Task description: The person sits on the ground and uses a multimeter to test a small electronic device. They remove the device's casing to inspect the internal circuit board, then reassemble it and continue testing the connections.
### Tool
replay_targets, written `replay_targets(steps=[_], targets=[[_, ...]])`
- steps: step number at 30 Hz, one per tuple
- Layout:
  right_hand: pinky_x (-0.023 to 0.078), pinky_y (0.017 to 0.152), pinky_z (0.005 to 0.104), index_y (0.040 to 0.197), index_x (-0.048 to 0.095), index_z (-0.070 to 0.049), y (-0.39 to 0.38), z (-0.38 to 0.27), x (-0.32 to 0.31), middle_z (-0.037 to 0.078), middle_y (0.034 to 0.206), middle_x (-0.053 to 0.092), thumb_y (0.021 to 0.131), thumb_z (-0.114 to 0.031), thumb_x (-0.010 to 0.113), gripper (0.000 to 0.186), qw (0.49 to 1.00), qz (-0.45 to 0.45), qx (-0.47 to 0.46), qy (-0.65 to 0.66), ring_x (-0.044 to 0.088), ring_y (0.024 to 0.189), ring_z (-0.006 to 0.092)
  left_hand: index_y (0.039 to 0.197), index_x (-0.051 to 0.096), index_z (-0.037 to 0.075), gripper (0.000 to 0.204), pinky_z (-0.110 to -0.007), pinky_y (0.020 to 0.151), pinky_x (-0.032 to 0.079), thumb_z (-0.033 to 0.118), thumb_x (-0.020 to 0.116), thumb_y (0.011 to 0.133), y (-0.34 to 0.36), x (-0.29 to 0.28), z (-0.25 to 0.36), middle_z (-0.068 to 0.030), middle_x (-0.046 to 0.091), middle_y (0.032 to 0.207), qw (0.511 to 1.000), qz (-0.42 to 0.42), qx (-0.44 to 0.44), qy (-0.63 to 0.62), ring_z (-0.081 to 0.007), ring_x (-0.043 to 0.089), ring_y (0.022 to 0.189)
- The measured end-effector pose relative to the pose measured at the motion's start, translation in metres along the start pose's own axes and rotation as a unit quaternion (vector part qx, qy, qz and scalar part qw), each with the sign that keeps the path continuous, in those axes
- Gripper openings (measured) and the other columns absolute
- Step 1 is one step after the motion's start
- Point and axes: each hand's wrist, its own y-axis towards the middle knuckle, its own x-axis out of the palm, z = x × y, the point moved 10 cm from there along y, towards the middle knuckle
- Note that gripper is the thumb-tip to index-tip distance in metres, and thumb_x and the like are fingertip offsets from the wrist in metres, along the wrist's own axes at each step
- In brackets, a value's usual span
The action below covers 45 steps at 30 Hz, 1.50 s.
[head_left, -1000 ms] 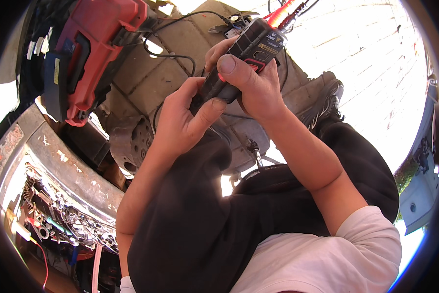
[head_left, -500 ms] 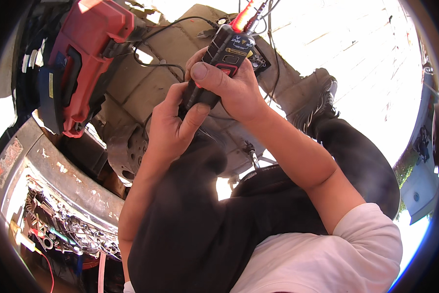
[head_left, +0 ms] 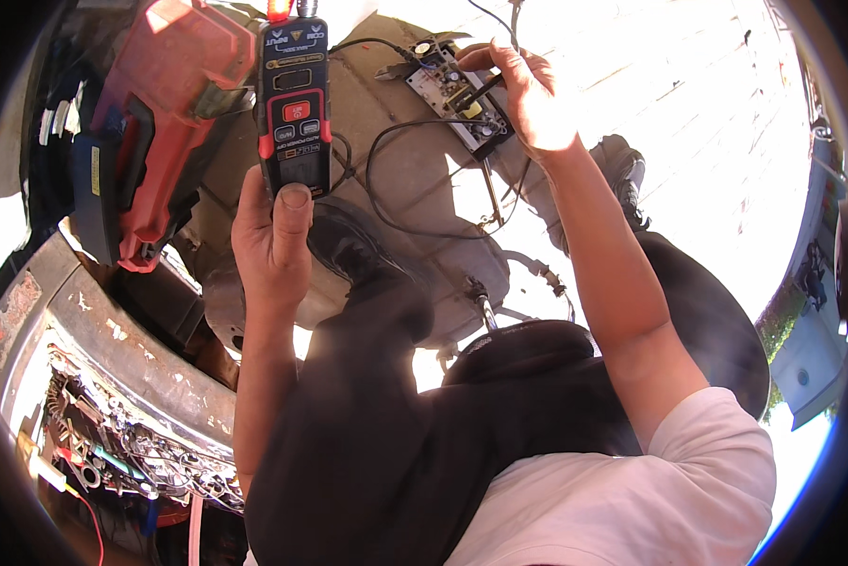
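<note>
L hand point(head_left: 271, 236) is gripping the handheld multimeter point(head_left: 295, 94) by its bottom end, thumb lying over the face. R hand point(head_left: 537, 99) is pinching a slim blk test probe point(head_left: 482, 92), fingers closing in narrow, & it's slanting over the circuit board point(head_left: 443, 90); can't tell if the tip's touching.

Meter's sitting upper L of centre, its plugs point(head_left: 280, 9) running out at the view's top edge. Its L side is standing just beside the red plastic case point(head_left: 179, 94); its R side is facing a strip of paving point(head_left: 353, 94) btwn it & the board, which is lying on that paving.

Labels: small white print point(head_left: 301, 151) is showing upside down on the meter, plus a yellow warning triangle point(head_left: 297, 36) nr the plug end.

Counting: 1 meter, 1 board, 2 plugs (1 red, 1 darker), 3 buttons point(head_left: 297, 112) (1 red, 2 grey), 2 blk shoes point(head_left: 622, 170).
</note>
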Motion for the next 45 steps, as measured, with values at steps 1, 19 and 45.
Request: replay_targets(steps=[1, 19, 45], targets=[[0.045, 0.07, 0.0286, 0.093, 0.069, -0.001, 0.004, 0.001, -0.008, 0.005, 0.075, 0.063, 0.102, -0.03, 0.048, 0.037, 0.987, 0.004, -0.012, -0.159, 0.057, 0.073, 0.0147, 0.105, 0.055, 0.006, 0.033, -0.017, 0.055, 0.029, 0.037, 0.063, 0.096, 0.0, -0.004, 0.0, 0.0052, 0.049, 0.075, 1.0, 0.02, 0.007, -0.008, -0.0012, 0.038, 0.063], [0.051, 0.069, 0.0316, 0.096, 0.067, -0.004, 0.013, 0.062, -0.005, 0.011, 0.082, 0.068, 0.088, -0.017, 0.067, 0.016, 0.935, -0.039, 0.019, -0.352, 0.065, 0.071, 0.0195, 0.097, 0.051, 0.008, 0.038, -0.02, 0.047, 0.029, 0.046, 0.049, 0.1, 0.023, 0.01, -0.013, 0.0014, 0.047, 0.066, 0.996, 0.005, -0.023, 0.086, -0.005, 0.04, 0.053], [0.051, 0.063, 0.024, 0.097, 0.064, 0.004, 0.005, 0.114, 0.02, 0.004, 0.079, 0.066, 0.096, -0.026, 0.063, 0.03, 0.942, 0.229, 0.179, 0.167, 0.059, 0.069, 0.0075, 0.098, 0.062, 0.0, 0.042, -0.026, 0.067, 0.044, 0.041, 0.055, 0.098, 0.162, 0.081, -0.097, -0.0053, 0.065, 0.079, 0.98, -0.056, -0.068, 0.181, -0.0111, 0.055, 0.07]])
